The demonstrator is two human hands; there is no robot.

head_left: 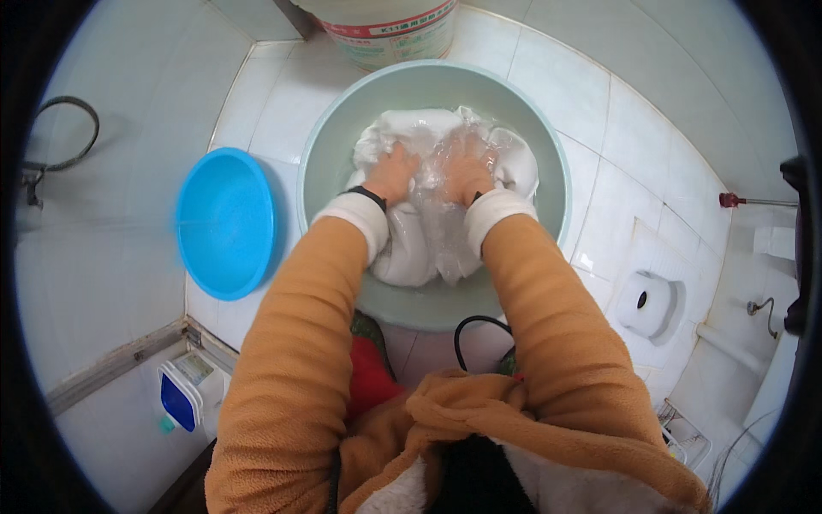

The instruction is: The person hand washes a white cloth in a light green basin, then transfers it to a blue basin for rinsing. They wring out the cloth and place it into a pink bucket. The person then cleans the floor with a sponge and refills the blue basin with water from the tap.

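Two hands work in one pale green basin on the tiled floor. The left hand and right hand press down, each grip closed on one wet white cloth beneath them. Left of the grips lies one blue basin; beyond them stands one white bucket.

White tiled floor, pale green basin, blue basin beside it, white bucket behind
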